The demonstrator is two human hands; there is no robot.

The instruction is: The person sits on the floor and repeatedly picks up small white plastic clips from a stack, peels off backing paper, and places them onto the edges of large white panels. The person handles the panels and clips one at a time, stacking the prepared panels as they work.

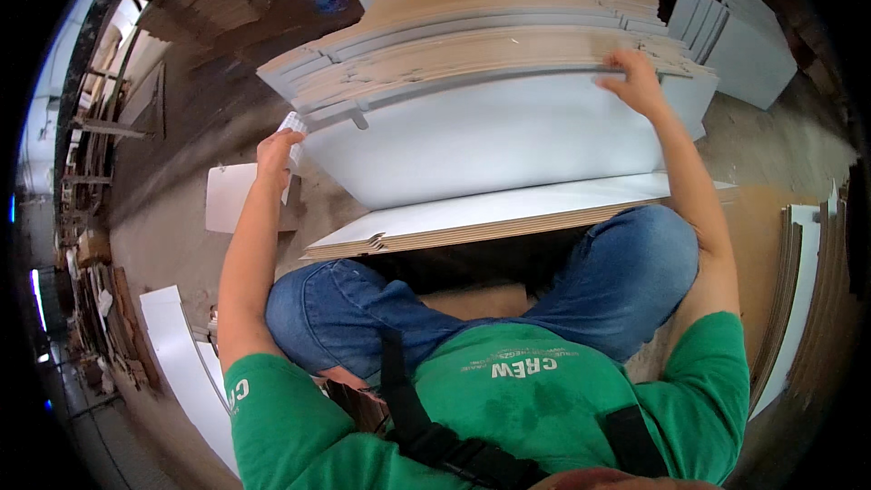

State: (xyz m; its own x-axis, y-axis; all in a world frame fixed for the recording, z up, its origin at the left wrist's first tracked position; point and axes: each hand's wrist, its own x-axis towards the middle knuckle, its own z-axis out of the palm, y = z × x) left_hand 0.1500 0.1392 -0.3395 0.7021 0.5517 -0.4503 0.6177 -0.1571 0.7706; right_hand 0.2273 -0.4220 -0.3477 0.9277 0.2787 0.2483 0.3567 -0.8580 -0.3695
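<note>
In front of me, a thick stack of cardboard sheets (490, 36) leans on edge, showing brown edges and white faces. The nearest upright white sheet (490, 141) has a slot cut near its upper left. My right hand (635, 83) is at the top edge of that sheet, toward its right end, thumb and fingers apart. At the stack's left end, my left hand (275, 154) has its fingers closed on a small white ridged piece (292, 122). Between the upright sheet and my knees lies a low pile of white-topped cardboard (508, 218) with layered brown edges.
More upright sheets (739, 32) stand at the far right. Stacked boards (798, 299) are at my right side. A pale box (238, 197) sits beyond my left forearm, and long white strips (186, 363) lie at my left. A rack (91, 127) runs along the left.
</note>
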